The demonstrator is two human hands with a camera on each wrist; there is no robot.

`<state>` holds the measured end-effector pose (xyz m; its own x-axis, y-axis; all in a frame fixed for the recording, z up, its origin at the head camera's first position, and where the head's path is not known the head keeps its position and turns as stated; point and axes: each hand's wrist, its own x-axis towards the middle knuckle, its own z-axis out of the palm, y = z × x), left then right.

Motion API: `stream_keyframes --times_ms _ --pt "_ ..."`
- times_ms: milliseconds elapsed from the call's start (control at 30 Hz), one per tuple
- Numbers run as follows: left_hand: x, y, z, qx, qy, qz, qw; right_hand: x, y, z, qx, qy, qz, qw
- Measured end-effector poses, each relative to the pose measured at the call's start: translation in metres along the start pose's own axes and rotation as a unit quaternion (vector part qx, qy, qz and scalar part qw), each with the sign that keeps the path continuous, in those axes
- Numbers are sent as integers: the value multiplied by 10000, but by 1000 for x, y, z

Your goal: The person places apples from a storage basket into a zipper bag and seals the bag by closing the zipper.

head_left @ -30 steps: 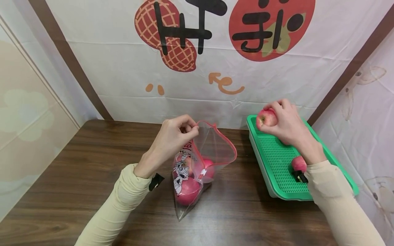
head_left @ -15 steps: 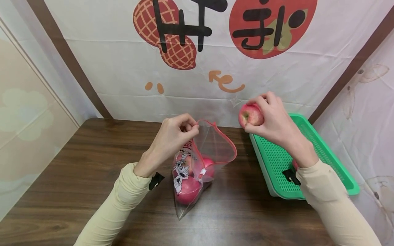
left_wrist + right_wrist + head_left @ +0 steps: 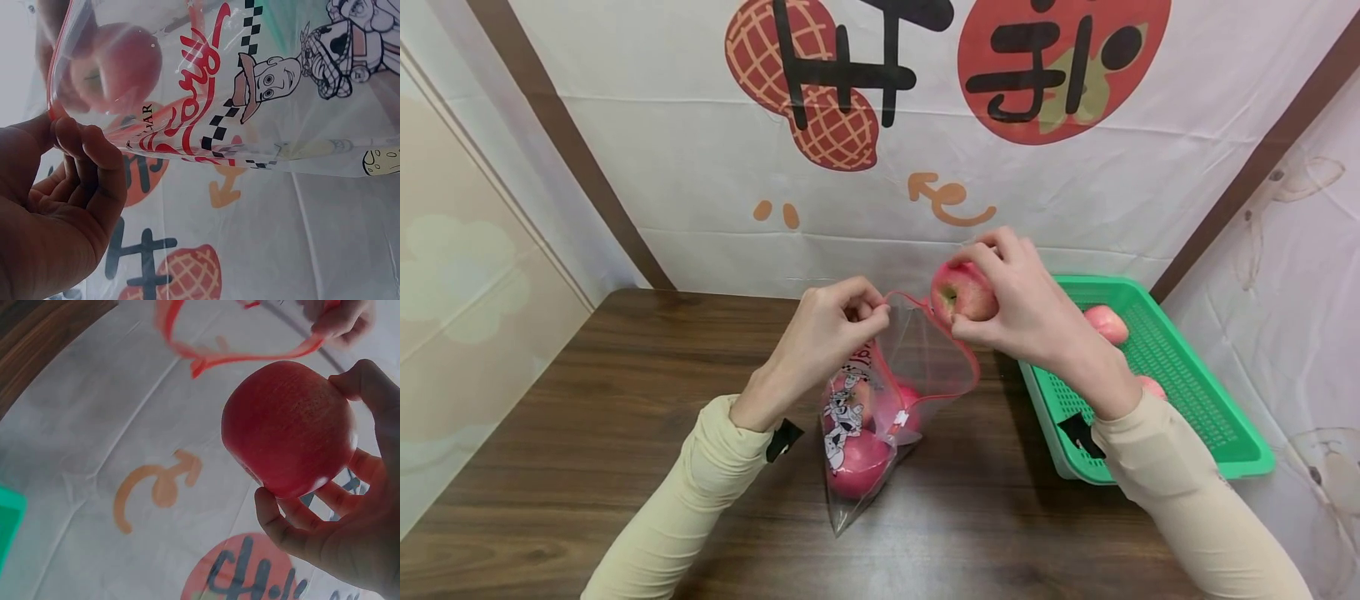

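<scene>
A clear zip bag [image 3: 925,358] with a red zip edge and printed cartoon figures stands on the table, its mouth spread wide. Inside it lie several red apples [image 3: 859,465]. My left hand [image 3: 820,346] pinches the bag's rim on the left; the left wrist view shows the fingers [image 3: 94,147] curled at that edge. My right hand [image 3: 1037,312] grips another apple [image 3: 964,292] between thumb and fingers, just above the right side of the bag's mouth. In the right wrist view the held apple [image 3: 289,428] appears close to the red rim [image 3: 250,357].
At the right stands a green basket [image 3: 1240,433] with a perforated insert. It holds an apple [image 3: 1107,323] near its middle and another [image 3: 1152,387] partly behind my right wrist. A printed cloth [image 3: 700,200] hangs behind the dark wooden table [image 3: 625,417].
My right hand has carried the apple leftward from above the green basket to the bag's mouth. More of the basket's apples show now. My left hand has hardly moved.
</scene>
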<state>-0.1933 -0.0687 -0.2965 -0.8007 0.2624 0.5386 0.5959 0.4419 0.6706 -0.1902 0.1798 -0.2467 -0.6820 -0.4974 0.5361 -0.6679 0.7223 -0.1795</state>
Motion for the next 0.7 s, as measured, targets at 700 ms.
stream_keyframes --times_ms 700 --pt "-3 10 -3 -84 -110 372 9992 0 -32 27 288 -619 -549 9962"
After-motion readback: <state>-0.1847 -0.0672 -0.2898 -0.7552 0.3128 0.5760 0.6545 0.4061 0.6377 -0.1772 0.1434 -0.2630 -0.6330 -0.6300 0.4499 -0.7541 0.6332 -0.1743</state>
